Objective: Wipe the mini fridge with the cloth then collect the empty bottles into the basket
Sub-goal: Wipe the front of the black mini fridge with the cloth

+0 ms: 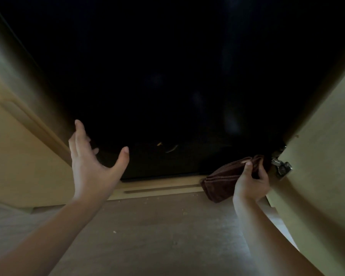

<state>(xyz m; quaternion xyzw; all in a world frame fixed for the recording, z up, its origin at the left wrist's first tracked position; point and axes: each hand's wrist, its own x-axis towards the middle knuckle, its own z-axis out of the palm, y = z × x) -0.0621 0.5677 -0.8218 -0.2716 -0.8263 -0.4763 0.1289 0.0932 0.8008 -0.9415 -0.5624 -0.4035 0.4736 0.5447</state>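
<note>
Head: right fingers [264, 172] round cloth [219, 186]

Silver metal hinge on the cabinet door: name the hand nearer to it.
Right. The right hand, gripping the folded brown cloth, is just left of the silver metal hinge; the left hand is open at the left edge of the black mini fridge.
</note>
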